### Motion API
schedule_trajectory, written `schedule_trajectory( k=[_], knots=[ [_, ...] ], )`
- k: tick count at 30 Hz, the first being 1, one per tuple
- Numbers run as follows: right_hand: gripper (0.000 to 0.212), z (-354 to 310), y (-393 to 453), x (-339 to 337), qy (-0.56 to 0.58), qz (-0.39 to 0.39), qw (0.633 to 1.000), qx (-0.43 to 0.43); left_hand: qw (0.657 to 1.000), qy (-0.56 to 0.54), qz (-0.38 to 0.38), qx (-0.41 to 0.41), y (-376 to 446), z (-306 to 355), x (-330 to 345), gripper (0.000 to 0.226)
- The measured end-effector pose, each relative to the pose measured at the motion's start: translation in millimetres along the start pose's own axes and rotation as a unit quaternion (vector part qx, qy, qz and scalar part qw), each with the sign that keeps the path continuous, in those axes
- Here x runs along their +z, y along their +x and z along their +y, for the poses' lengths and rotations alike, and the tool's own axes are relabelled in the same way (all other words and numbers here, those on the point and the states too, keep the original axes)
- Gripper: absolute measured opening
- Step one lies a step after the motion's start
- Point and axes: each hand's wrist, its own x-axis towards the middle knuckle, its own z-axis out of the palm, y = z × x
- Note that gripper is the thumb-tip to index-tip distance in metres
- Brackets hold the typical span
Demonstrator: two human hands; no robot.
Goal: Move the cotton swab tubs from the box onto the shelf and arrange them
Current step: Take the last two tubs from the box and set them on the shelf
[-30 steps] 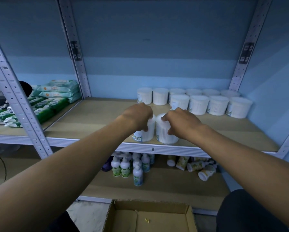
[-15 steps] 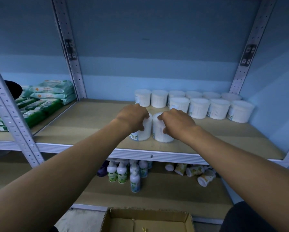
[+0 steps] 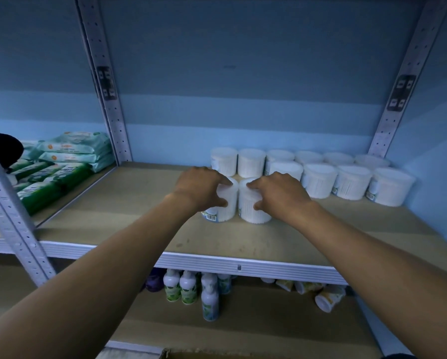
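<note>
Box edge (image 3: 191,354) just visible at bottom of frame. Left hand (image 3: 201,187) grips left tub (image 3: 222,203), fingers curled over its lid and side; right hand (image 3: 279,194) grips right tub (image 3: 250,206) likewise — the two tubs touch, upright, mid-depth on the shelf (image 3: 129,211). Behind and right: two rows of tubs (image 3: 318,177) against the wall. Wipe packs (image 3: 72,154) far left.

The single head view looks forward and slightly down, close over the shelf (image 3: 129,218) board.
</note>
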Motion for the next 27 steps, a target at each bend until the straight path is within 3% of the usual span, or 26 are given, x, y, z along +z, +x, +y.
schedule_trajectory(
  k=[5,11,27],
  knots=[
    [0.057,5.8,20.5,3.8,0.021,-0.034,0.999,0.017,1.000,-0.018,0.003,-0.009,19.8,-6.6,9.7,0.056],
    [0.042,7.0,44.2,8.7,0.024,-0.032,0.999,0.035,1.000,-0.004,0.009,-0.024,46.8,-9.7,17.5,0.055],
    [0.039,19.4,91.3,35.5,0.020,0.041,0.999,0.027,0.999,-0.005,0.033,-0.019,91.0,-18.2,32.3,0.052]
  ],
)
